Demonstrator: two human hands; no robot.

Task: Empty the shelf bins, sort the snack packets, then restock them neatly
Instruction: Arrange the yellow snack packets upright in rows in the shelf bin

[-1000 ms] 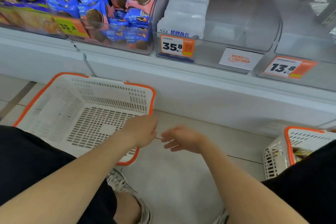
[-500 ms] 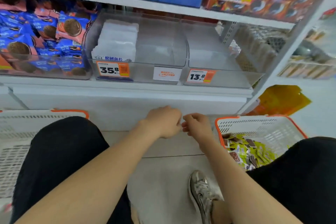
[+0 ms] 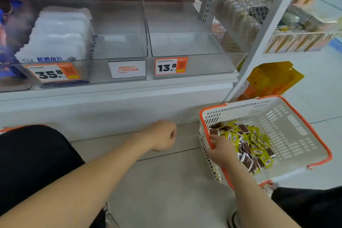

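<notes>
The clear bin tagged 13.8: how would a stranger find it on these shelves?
Start at the white shelf above the floor and follow its row of clear bins to the right-hand end, just above the orange-rimmed basket. The clear bin there is bare inside and carries an orange 13.8 tag, unlike its neighbour with white packs and a 35.8 tag.

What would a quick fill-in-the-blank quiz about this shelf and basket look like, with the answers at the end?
1. The right hand grips the rim of the basket of snack packets, a rim coloured ____.
2. The left hand is curled and holds ____.
3. The empty clear bin on the right has a price tag reading ____.

Missing words: orange; nothing; 13.8
</notes>
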